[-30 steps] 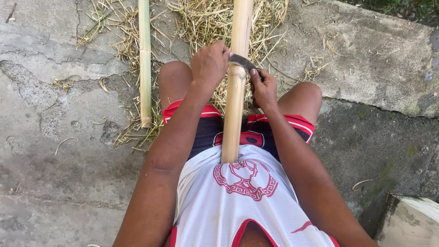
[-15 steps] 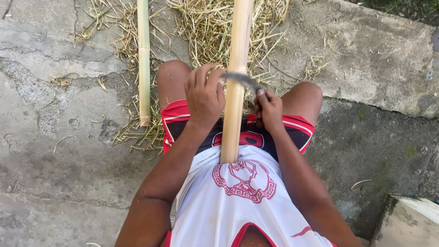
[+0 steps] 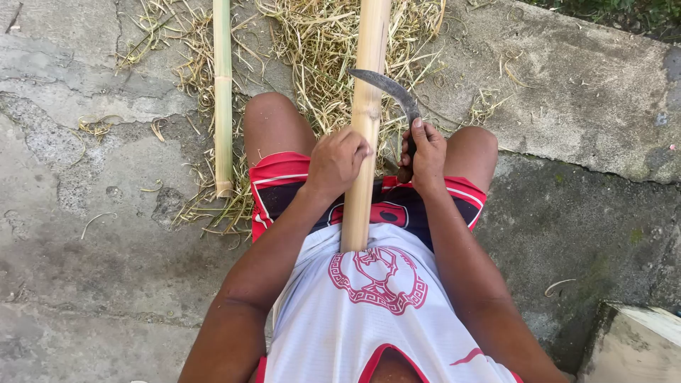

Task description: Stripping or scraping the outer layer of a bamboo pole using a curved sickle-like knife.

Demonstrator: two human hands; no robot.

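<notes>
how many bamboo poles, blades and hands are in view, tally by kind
bamboo poles: 2, one gripped by the left hand at, one lying on the concrete at
curved blades: 1, held in the right hand, at
hands: 2
total: 5

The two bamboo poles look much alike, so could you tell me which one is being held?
The thicker, paler bamboo pole between the knees: the left hand grips it, and the curved blade in the right hand lies against it. The thinner greenish pole lies untouched on the concrete.
</notes>
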